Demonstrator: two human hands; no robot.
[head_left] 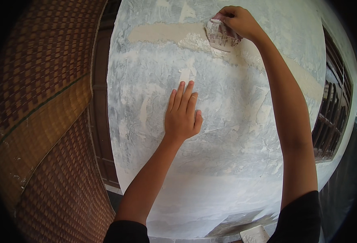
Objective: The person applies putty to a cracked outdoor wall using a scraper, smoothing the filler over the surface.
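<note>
A wall (227,133) patched in grey and white fills the middle of the view. High on it runs a beige band of filler (162,33). My right hand (243,23) grips a putty-smeared scraper (221,37) by its upper edge, and the blade lies against that band. Just left of the blade is a rough, whiter smear of putty (195,41). Lower down, my left hand (182,117) rests flat on the wall with its fingers stretched upward and holds nothing. A small white patch (187,73) shows just above its fingertips.
Woven brown matting (44,65) hangs at the left, beside a dark brown wooden panel (104,109). On the right, a dark barred window (330,115) is set in the wall. A pale, putty-coated flat piece (254,235) lies at the bottom by my right sleeve.
</note>
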